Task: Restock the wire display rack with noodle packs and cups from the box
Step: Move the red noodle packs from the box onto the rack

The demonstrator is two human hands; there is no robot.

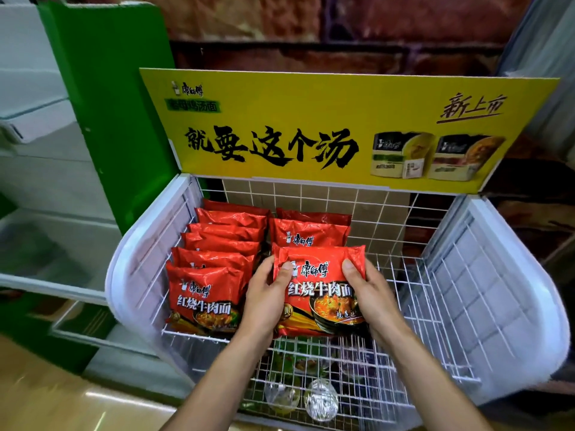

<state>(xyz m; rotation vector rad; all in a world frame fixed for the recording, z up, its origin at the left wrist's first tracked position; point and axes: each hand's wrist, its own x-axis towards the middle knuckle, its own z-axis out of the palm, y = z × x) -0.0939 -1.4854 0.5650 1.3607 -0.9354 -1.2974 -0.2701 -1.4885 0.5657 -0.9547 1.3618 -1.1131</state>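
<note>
I hold a red noodle pack (320,284) upright over the top shelf of the white wire rack (417,293). My left hand (264,300) grips its left edge with the thumb on the front. My right hand (370,293) grips its right edge the same way. The pack stands at the front of the middle row, with two more red packs (308,233) behind it. A left row of several red packs (205,293) leans against the back. The right part of the shelf holds no packs.
A yellow sign (326,126) tops the rack, and white side panels (510,306) flank it. Through the wire below, a lower shelf shows green packets and clear-wrapped items (320,399). A green panel (102,98) and a white cabinet (37,150) stand at the left.
</note>
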